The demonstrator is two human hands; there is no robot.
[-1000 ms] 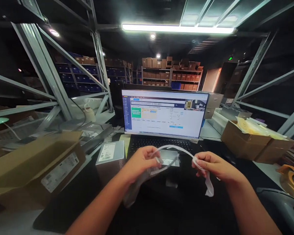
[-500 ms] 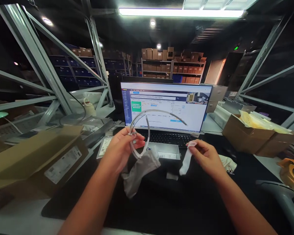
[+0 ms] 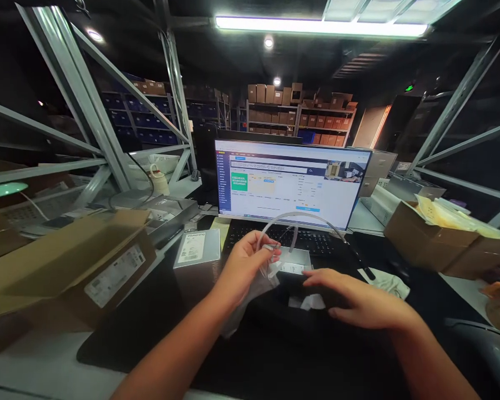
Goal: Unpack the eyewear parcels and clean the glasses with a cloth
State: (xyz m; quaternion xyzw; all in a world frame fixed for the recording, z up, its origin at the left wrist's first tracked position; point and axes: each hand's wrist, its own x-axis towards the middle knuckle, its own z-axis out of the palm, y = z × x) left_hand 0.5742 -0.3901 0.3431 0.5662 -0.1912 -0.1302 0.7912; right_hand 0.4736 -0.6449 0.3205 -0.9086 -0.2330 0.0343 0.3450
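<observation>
My left hand point(image 3: 250, 258) is closed around a looped pale cable or tube point(image 3: 298, 214). Its coil arches up in front of the keyboard, and a thin dark-tipped end point(image 3: 370, 272) reaches to the right. Under the left hand hangs a translucent plastic bag point(image 3: 244, 311), partly hidden by the wrist. My right hand point(image 3: 358, 297) hovers palm down with fingers stretched and thumb apart, holding nothing. Just left of its thumb, a crumpled white strip point(image 3: 314, 301) lies on the black mat point(image 3: 275, 355). Behind the fingers sits a small silver box point(image 3: 300, 258).
A monitor point(image 3: 291, 189) stands behind the keyboard point(image 3: 316, 241). To the left are a labelled silver box point(image 3: 198, 248) and an open cardboard box point(image 3: 75, 266). On the right are a white cloth point(image 3: 391, 284), a carton of packets point(image 3: 437, 233) and a grey handheld device point(image 3: 483, 339).
My right hand has let go of the white strip, which now lies on the mat, and its fingers have spread. My left hand has shifted right and lower with the looped cable or tube.
</observation>
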